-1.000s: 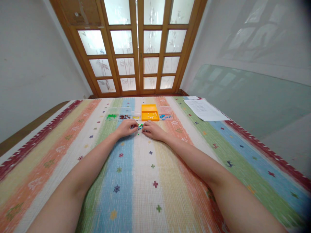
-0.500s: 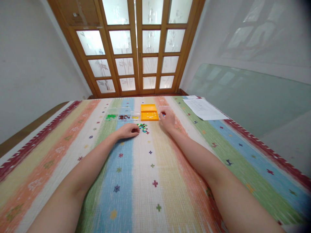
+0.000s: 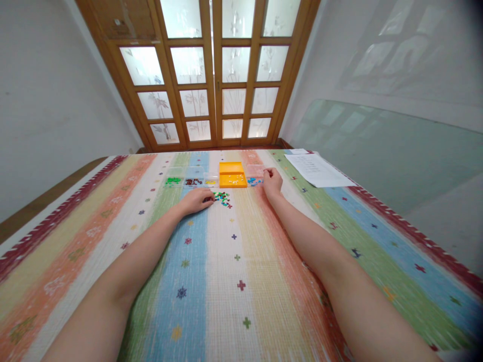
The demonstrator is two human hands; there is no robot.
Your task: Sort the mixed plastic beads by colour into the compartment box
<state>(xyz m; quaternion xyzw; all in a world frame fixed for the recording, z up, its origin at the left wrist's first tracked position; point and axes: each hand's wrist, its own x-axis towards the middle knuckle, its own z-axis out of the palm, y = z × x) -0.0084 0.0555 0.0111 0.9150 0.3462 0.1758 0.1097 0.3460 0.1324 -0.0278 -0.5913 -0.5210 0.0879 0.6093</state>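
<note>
Right hand shifted rightward, left hand by pieces, both grips unclear, striped tablecloth, glass-paned doors beyond

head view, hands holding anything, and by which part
Cannot tell: the left hand is by the mixed pile, the right hand by the blue pieces; any grip is too small to see.

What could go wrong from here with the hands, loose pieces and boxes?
1. Scatter: the mixed pieces lie loose right by the left hand; a sideways brush might spread them over the tablecloth.
2. Knock: the right hand is close beside the clear box of blue pieces; a bump could shift or tip it.
3. Mix-up: the open yellow box stands next to that box, so a dropped piece might land in it.
</note>
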